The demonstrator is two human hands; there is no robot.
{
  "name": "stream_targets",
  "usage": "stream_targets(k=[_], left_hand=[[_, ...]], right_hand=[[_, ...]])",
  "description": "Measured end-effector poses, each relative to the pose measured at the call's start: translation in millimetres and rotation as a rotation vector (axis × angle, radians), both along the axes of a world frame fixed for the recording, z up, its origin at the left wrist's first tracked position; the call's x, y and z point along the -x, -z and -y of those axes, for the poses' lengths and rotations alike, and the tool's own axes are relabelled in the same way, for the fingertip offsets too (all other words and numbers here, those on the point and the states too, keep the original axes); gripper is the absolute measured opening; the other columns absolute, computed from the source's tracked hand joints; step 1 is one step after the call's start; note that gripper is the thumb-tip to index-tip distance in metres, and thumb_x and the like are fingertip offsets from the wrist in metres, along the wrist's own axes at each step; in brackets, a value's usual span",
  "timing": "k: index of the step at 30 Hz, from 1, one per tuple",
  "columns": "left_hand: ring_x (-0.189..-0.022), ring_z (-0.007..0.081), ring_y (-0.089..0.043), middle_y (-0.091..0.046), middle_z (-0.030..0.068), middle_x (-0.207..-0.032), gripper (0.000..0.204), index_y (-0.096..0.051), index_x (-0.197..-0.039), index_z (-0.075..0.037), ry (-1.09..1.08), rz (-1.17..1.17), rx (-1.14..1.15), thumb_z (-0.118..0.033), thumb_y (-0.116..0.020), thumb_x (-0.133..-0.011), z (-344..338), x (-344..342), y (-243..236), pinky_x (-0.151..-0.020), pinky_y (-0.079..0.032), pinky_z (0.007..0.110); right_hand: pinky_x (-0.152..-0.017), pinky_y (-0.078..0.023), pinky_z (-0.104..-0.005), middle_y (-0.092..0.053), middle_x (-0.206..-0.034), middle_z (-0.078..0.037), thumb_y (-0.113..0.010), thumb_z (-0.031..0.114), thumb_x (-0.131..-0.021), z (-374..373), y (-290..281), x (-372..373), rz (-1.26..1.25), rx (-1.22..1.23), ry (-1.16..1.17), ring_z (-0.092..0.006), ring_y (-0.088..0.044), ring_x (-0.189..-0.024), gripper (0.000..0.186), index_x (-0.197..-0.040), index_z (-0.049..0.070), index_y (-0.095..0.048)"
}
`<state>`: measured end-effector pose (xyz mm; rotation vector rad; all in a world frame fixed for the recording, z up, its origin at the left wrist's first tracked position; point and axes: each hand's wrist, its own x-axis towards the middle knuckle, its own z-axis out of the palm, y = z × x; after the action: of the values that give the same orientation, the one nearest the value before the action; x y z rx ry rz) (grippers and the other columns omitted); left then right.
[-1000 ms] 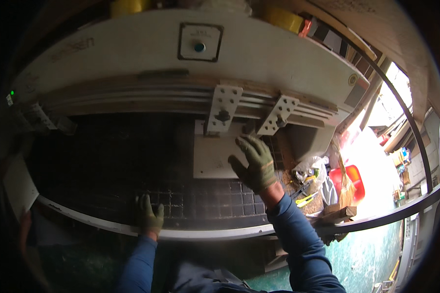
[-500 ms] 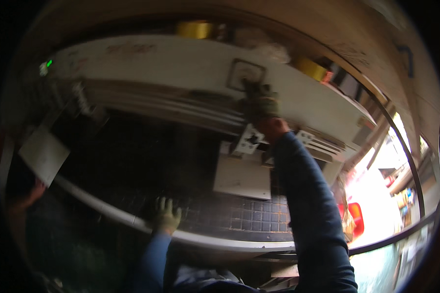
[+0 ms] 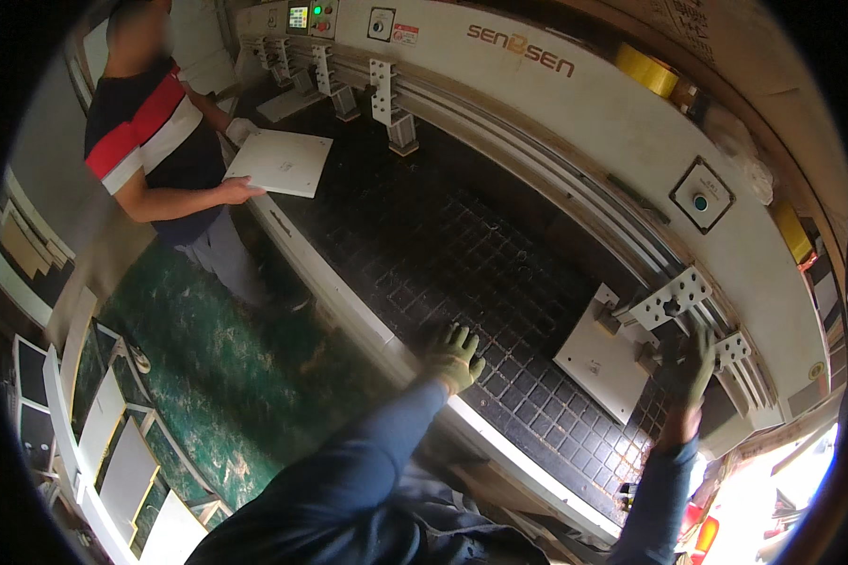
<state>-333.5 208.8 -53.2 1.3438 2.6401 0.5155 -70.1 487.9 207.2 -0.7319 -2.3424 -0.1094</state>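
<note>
My left hand (image 3: 454, 358), in a pale work glove, rests with fingers apart at the near edge of the black gridded machine bed (image 3: 528, 325). Beside the clamp at the right end is my gloved right hand (image 3: 695, 367), slightly blurred, its fingers stretched out and nothing visible in them. A white panel (image 3: 594, 363) with small holes lies on the bed just left of that hand. Over the panel stands a metal clamp bracket (image 3: 671, 299) with holes, its feet at the panel's far side. A round push button (image 3: 700, 202) sits on the machine's white beam above.
A co-worker at the far left holds another white panel (image 3: 281, 162) over the bed. More clamp brackets (image 3: 383, 92) line the rail. Racked panels (image 3: 127, 480) stand on the green floor (image 3: 198, 367) at left. Yellow tape rolls (image 3: 645, 71) sit atop the beam.
My view has swung left, bringing the co-worker into sight. My right hand has come down from the push button to beside the clamp. My left hand stays at the bed's edge.
</note>
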Motion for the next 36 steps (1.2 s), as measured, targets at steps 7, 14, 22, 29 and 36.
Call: stream_targets(k=[7,14,22,29,36], left_hand=[[-0.151,0.0404,-0.039,-0.049,0.0195,-0.160,0.067,-0.058,-0.151,-0.010,0.035,-0.075,0.055,-0.054,-0.054,-0.100,-7.5,-2.1,-8.8,-0.132,-0.014,0.056],[-0.147,0.0374,-0.045,-0.054,0.0193,-0.154,0.066,-0.063,-0.145,-0.009,0.042,-0.188,-0.003,-0.055,-0.056,-0.099,-5.6,2.7,3.8,-0.132,-0.016,0.055],[-0.140,0.0404,-0.051,-0.059,0.0193,-0.147,0.060,-0.065,-0.139,-0.008,0.064,-0.259,-0.093,-0.049,-0.065,-0.095,-11.7,-2.1,2.1,-0.129,-0.023,0.056],[-0.140,0.0402,-0.052,-0.058,0.0200,-0.149,0.061,-0.065,-0.139,-0.008,0.073,-0.237,-0.101,-0.049,-0.065,-0.094,-12.0,0.1,2.2,-0.129,-0.023,0.056],[-0.143,0.0369,-0.048,-0.057,0.0197,-0.150,0.062,-0.064,-0.142,-0.008,0.048,-0.213,-0.052,-0.049,-0.064,-0.095,-9.5,-1.7,0.1,-0.130,-0.020,0.054]], right_hand=[[-0.116,-0.046,-0.0497,-0.057,-0.148,-0.019,-0.073,0.041,-0.097,100.1,213.7,-149.7,0.395,0.787,0.764,-0.0385,-0.052,-0.141,0.059,-0.148,0.015,-0.058],[-0.123,-0.033,-0.0537,-0.055,-0.149,-0.023,-0.064,0.040,-0.101,144.7,261.4,-164.1,0.219,0.509,0.631,-0.0436,-0.045,-0.144,0.053,-0.141,0.007,-0.060],[-0.122,-0.034,-0.0547,-0.057,-0.147,-0.021,-0.067,0.040,-0.098,141.7,266.1,-166.8,0.198,0.440,0.656,-0.0431,-0.046,-0.143,0.054,-0.139,0.006,-0.063],[-0.119,-0.036,-0.0559,-0.060,-0.143,-0.019,-0.067,0.040,-0.097,141.8,271.2,-167.8,0.173,0.371,0.630,-0.0435,-0.048,-0.140,0.051,-0.135,0.006,-0.065],[-0.119,-0.035,-0.0559,-0.059,-0.143,-0.020,-0.066,0.039,-0.097,142.3,273.1,-167.4,0.174,0.358,0.616,-0.0439,-0.047,-0.141,0.050,-0.136,0.008,-0.064]])
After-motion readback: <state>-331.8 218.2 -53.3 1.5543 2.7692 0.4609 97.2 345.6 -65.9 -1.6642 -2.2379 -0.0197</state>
